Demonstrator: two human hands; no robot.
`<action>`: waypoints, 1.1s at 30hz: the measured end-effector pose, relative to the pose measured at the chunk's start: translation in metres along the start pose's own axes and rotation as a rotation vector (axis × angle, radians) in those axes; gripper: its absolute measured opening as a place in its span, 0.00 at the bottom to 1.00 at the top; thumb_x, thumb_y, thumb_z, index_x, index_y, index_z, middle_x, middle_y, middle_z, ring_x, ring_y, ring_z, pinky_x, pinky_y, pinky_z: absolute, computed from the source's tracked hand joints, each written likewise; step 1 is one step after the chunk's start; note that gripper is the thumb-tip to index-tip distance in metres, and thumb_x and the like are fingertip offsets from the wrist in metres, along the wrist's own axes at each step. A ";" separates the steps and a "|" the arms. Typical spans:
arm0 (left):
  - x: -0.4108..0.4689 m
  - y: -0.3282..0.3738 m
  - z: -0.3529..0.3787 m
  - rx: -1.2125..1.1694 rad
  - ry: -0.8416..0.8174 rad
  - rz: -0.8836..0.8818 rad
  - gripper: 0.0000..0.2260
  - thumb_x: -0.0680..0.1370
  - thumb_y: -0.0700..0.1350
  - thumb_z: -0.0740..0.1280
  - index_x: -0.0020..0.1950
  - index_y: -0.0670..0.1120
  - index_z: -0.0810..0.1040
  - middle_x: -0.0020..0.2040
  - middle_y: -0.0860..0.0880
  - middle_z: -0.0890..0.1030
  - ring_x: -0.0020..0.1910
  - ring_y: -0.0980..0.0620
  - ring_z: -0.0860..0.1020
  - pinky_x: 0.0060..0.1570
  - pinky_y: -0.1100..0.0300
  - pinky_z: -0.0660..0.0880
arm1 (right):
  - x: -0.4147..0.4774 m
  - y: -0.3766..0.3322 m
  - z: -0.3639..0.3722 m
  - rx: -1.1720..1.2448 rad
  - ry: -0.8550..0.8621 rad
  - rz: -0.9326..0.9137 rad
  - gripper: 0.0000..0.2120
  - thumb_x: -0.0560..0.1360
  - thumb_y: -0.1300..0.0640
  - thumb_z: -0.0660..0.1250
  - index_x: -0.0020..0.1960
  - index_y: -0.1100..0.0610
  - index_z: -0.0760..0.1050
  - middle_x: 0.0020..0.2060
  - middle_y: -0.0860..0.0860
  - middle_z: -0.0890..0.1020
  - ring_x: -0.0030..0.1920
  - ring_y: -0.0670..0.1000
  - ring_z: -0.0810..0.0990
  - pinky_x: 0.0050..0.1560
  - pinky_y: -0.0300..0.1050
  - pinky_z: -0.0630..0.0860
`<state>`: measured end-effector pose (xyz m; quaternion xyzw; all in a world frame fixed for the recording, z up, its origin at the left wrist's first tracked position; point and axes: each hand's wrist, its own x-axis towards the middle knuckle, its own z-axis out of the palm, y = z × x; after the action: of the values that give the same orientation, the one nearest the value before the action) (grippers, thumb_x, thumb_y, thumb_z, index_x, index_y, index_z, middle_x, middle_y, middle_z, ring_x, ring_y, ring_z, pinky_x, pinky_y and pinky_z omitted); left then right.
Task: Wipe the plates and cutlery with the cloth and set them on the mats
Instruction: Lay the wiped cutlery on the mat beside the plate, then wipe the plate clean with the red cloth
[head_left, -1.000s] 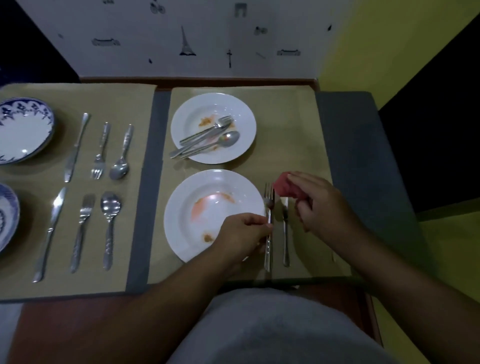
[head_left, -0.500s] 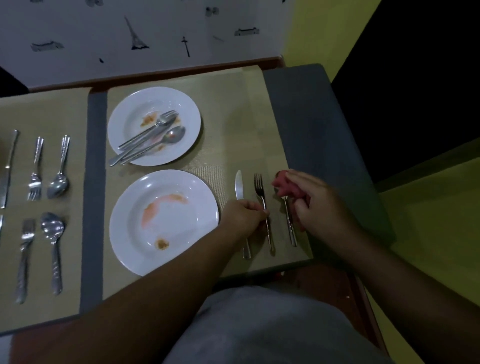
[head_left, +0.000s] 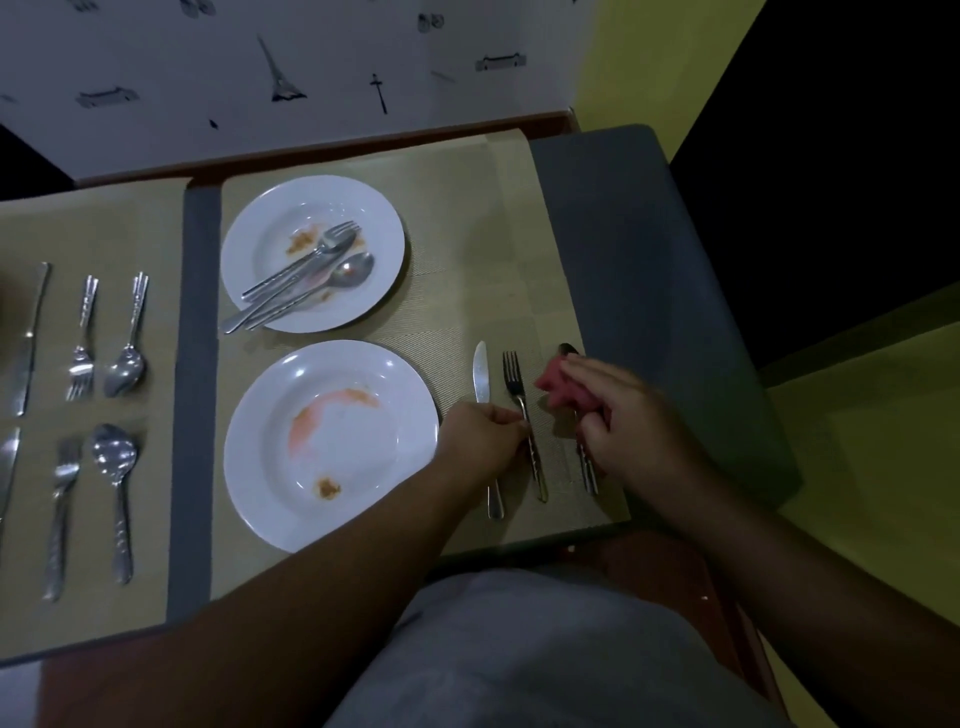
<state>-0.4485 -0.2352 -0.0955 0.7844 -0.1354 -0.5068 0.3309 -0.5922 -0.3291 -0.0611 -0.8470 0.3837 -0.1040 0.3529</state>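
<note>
Two white plates, the near plate (head_left: 374, 467) and the far plate (head_left: 376, 228), have a smooth, glossy glazed finish that catches the light, broken by dull orange-brown smears. The knife (head_left: 481, 374), fork (head_left: 514, 376) and spoon (head_left: 589, 475) to their right are polished metal, bright and reflective, with ribbed handles. The piled cutlery (head_left: 306, 280) on the far plate and the left cutlery (head_left: 123, 369) share that shiny steel look. The red cloth (head_left: 563, 392) is soft, matt and crumpled. The tan right mat (head_left: 467, 234) shows a fine woven herringbone texture; the left mat (head_left: 130, 223) is equally matt. A smooth, matt grey covering (head_left: 200, 364) lies between them, and the table (head_left: 363, 144) shows reddish-brown wood at its far edge.
</note>
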 end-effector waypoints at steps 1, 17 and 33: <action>-0.001 0.000 -0.001 -0.015 -0.003 0.002 0.06 0.79 0.44 0.71 0.52 0.46 0.87 0.46 0.49 0.87 0.47 0.51 0.85 0.57 0.49 0.82 | 0.000 -0.001 0.002 0.005 0.001 -0.008 0.29 0.72 0.70 0.64 0.71 0.52 0.71 0.68 0.47 0.73 0.65 0.39 0.68 0.66 0.36 0.68; -0.062 -0.046 -0.104 -0.216 0.267 0.021 0.07 0.78 0.47 0.72 0.42 0.47 0.85 0.34 0.51 0.85 0.36 0.53 0.84 0.49 0.54 0.83 | 0.005 -0.076 0.055 -0.016 -0.101 -0.214 0.28 0.71 0.70 0.64 0.68 0.52 0.74 0.64 0.42 0.76 0.65 0.39 0.71 0.68 0.36 0.66; -0.059 -0.090 -0.214 0.366 0.385 0.231 0.07 0.77 0.54 0.73 0.46 0.51 0.85 0.42 0.55 0.83 0.41 0.57 0.80 0.47 0.59 0.78 | 0.037 -0.165 0.129 0.044 -0.257 -0.269 0.22 0.72 0.72 0.60 0.59 0.52 0.78 0.50 0.42 0.80 0.46 0.39 0.78 0.44 0.29 0.72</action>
<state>-0.2968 -0.0540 -0.0559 0.8922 -0.2479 -0.2748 0.2590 -0.4141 -0.2136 -0.0469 -0.8892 0.2162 -0.0496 0.4002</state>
